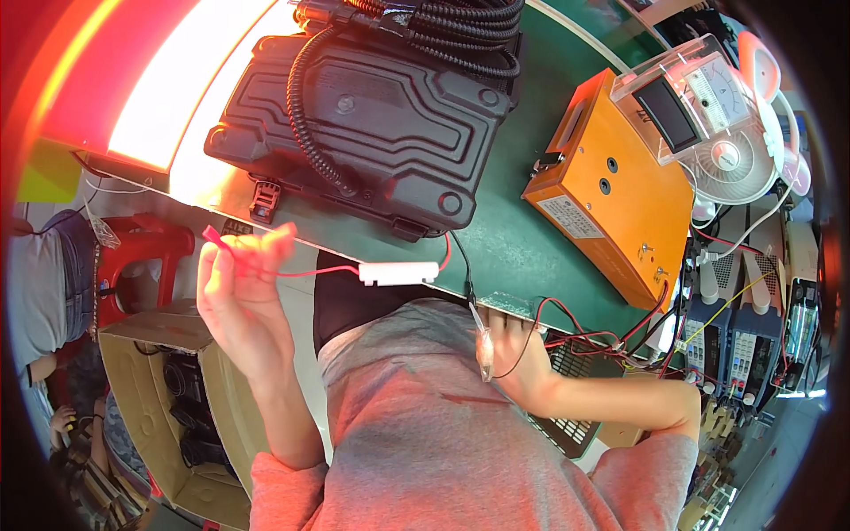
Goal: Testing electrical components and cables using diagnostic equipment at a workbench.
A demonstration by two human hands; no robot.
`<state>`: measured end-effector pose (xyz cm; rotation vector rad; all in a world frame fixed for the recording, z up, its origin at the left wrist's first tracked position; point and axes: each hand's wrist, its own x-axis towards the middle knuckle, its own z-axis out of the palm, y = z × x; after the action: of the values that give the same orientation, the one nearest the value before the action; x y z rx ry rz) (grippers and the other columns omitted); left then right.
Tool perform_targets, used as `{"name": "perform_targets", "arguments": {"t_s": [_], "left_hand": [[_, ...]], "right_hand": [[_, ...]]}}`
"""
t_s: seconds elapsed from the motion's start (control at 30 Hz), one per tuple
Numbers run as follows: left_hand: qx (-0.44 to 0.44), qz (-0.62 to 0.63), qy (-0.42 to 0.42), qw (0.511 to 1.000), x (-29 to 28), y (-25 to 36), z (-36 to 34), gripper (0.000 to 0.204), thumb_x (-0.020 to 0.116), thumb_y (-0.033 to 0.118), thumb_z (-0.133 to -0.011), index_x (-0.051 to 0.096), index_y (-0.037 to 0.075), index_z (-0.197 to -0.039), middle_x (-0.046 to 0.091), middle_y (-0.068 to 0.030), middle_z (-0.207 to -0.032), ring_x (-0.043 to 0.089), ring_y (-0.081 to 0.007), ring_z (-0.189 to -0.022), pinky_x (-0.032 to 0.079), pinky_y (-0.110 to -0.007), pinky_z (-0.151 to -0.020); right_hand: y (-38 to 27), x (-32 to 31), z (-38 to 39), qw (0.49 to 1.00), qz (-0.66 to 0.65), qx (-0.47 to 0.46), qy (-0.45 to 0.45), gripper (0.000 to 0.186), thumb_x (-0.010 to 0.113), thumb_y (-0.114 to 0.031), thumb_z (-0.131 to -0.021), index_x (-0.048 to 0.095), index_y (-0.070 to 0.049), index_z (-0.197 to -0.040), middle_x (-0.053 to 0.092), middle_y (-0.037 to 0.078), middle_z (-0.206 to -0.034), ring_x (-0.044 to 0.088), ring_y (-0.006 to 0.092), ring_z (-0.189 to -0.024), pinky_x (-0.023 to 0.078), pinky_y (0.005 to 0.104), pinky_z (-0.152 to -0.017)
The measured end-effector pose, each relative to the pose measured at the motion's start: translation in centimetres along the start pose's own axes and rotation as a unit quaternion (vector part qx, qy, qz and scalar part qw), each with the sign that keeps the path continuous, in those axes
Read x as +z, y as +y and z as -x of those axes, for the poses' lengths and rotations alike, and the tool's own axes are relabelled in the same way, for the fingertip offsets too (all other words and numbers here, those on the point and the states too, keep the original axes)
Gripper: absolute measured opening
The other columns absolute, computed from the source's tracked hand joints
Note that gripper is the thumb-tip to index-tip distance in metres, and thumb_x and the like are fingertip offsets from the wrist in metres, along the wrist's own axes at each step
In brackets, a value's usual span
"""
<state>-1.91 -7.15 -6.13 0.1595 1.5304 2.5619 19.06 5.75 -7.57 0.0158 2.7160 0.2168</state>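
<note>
My left hand [245, 288], raised beyond the table's front edge, pinches a red wire [310, 272] near its red-sleeved end [212, 236]. That wire runs right into a white, narrow plastic holder [398, 273] hanging at the edge. A second stretch of red wire leads from the holder up toward the black ribbed plastic case [363, 115]. My right hand [518, 354] is closed at the table edge, its fingertips hidden. Against its thumb side is a slim clip [485, 350] that looks wrapped in clear material, meeting a thin black wire [463, 261] from the case.
Coiled black corrugated hose [460, 31] lies on the case. Right on the green table [496, 230] stand an orange metal box [611, 190], a clear-cased meter [686, 102] and a small fan [730, 159]. Left below are an open carton [133, 354], a red stool [146, 257] and another person [53, 292].
</note>
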Motion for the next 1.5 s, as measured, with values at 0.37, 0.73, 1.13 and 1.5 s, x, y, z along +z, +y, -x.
{"name": "perform_targets", "arguments": {"t_s": [0.37,0.73,1.13,1.5], "left_hand": [[-0.154,-0.047,-0.254,0.954,-2.0,-0.7,5.2,0.011,0.049,-0.001,-0.089,0.056,-0.006,-0.096,0.055,-0.0062,-0.083,0.050,-0.0076,-0.070,0.041,-0.021,-0.062],[-0.056,-0.046,-0.329,0.941,-0.1,-1.5,5.4,0.013,0.057,-0.010,-0.080,0.059,-0.003,-0.091,0.059,-0.0092,-0.086,0.052,-0.0109,-0.072,0.040,-0.022,-0.063],[-0.014,-0.090,-0.319,0.943,0.2,-2.0,5.3,0.015,0.060,-0.011,-0.077,0.060,-0.003,-0.089,0.060,-0.0089,-0.084,0.050,-0.0107,-0.066,0.038,-0.022,-0.057],[0.042,-0.157,-0.319,0.934,0.7,-1.8,5.2,0.014,0.062,-0.011,-0.075,0.060,-0.003,-0.087,0.061,-0.0093,-0.079,0.057,-0.0141,-0.066,0.044,-0.023,-0.058]], "right_hand": [[2.7,-9.7,-0.9,0.884,-0.377,-0.153,0.228,0.014,0.061,-0.010,-0.077,0.060,-0.002,-0.089,0.050,0.004,-0.072,0.057,0.0155,-0.054,0.046,0.0315,-0.058],[4.2,-9.2,-3.0,0.851,-0.385,-0.126,0.334,0.022,0.067,0.003,-0.070,0.058,0.002,-0.091,0.054,0.011,-0.077,0.056,0.0230,-0.061,0.048,0.0298,-0.054],[3.7,-7.7,-3.3,0.903,-0.139,-0.125,0.386,0.012,0.064,-0.009,-0.074,0.055,-0.001,-0.076,0.041,0.002,-0.064,0.048,0.0113,-0.055,0.045,0.0229,-0.043],[4.0,-7.9,-2.9,0.918,-0.172,-0.132,0.333,0.012,0.062,-0.009,-0.070,0.053,-0.003,-0.074,0.043,0.003,-0.066,0.050,0.0121,-0.056,0.047,0.0243,-0.045]]}}
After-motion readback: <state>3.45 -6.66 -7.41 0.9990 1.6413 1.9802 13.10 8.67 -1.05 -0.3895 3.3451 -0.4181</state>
